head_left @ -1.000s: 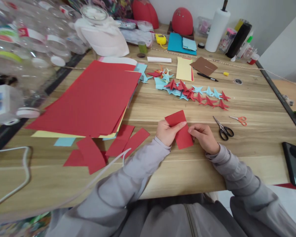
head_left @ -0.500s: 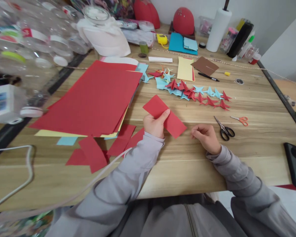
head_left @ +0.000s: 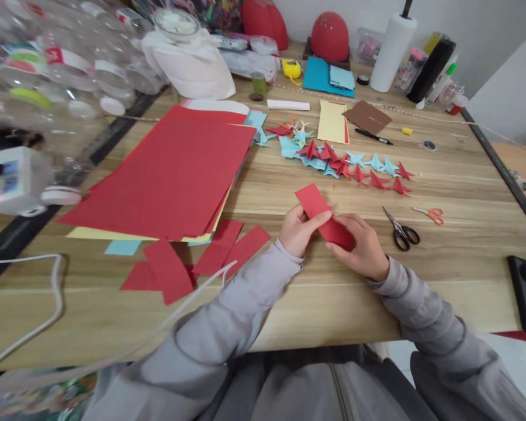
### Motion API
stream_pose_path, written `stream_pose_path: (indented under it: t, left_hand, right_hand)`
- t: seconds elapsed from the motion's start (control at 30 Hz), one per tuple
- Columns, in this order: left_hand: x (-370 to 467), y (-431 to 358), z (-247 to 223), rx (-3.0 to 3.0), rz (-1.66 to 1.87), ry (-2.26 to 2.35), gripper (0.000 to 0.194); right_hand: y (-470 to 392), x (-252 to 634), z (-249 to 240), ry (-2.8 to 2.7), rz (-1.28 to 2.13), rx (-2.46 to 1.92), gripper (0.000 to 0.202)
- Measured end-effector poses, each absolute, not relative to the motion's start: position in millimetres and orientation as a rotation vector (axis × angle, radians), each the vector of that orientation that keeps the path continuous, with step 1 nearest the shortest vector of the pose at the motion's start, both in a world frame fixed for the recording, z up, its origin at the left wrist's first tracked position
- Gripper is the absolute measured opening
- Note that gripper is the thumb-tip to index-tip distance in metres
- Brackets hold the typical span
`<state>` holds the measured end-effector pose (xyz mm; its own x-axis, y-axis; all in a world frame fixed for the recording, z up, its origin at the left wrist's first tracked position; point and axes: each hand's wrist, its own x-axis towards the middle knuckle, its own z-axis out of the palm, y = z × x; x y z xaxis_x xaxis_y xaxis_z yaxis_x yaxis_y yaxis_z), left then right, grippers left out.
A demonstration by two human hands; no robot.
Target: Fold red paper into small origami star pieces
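My right hand (head_left: 363, 248) has just joined the work: half a second ago it sat off to the side while my left hand (head_left: 296, 230) alone held the red paper (head_left: 312, 200). Now both hands are on it, and the paper has been turned and looks narrower from here. Whether it is folded or only tilted, I can't tell. I take this as going from turning the piece over to working on it with both hands.

My left hand is pinched nearly flat, thumb across the top of the paper and the fingers mostly hidden behind it. My right hand is partly curled, thumb along the near edge and fingers along the far one, with the paper's right end between them.

The paper is in front of me above the bench (head_left: 280, 316), between my hands. Loose red strips (head_left: 169, 272) lie to the left, just beyond the stack of large red sheets (head_left: 170, 169). The black-handled scissors (head_left: 403, 234) lie near my right hand, untouched.
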<state>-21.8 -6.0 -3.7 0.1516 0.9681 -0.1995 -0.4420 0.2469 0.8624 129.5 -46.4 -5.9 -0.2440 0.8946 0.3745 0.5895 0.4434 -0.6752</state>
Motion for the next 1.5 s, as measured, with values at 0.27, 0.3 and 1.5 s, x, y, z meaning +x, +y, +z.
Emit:
stream_pose_path:
  t: [0.27, 0.3, 1.5]
  left_hand:
    - [-23.5, -4.3, 0.0, 0.717, 1.081, 0.817, 0.059]
    - [-23.3, -4.1, -0.3, 0.719, 1.078, 0.819, 0.06]
    - [-23.0, -3.1, -1.9, 0.714, 1.113, 0.865, 0.047]
  right_hand:
    - [-45.9, 128.5, -1.1, -1.465, 1.228, -1.224, 0.042]
    - [-45.5, 128.3, -1.1, -1.41, 1.278, -1.201, 0.04]
    - [-41.5, 131.0, 0.8, -1.252, 1.364, -1.174, 0.034]
